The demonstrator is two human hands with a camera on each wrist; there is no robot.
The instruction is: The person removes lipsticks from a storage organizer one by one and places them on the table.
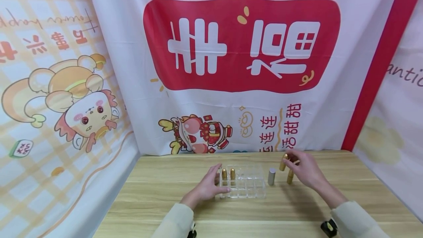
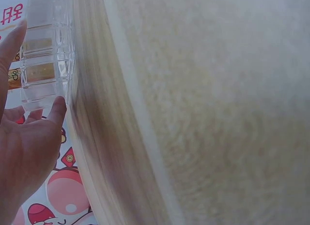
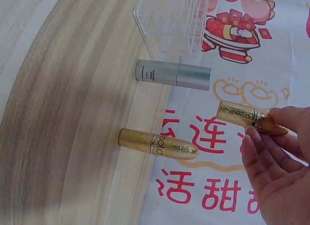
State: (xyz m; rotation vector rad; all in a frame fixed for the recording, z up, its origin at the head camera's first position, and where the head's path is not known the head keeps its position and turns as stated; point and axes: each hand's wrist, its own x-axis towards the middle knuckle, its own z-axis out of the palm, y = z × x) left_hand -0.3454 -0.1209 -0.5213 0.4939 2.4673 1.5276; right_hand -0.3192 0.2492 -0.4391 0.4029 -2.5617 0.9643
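A clear plastic lipstick organizer [image 1: 248,191] stands on the table, with two gold bullet-shaped lipsticks [image 1: 232,175] upright in its left compartments. My left hand [image 1: 209,186] rests at the organizer's left end, thumb along the front and fingers toward the back; in the left wrist view the fingers [image 2: 57,111] look mostly straight against it. Raised above the table, my right hand [image 1: 305,168] pinches another gold lipstick [image 3: 235,113] between thumb and fingers. Below that hand a matching gold lipstick [image 3: 155,143] stands upright, partly hidden in the head view. A silver tube [image 1: 271,176] stands between it and the organizer.
The wooden table [image 1: 158,208] ends at a white cloth backdrop [image 1: 125,28] with red printing. Patterned cloth [image 1: 49,113] hangs along the left side, and another cloth [image 1: 396,120] along the right.
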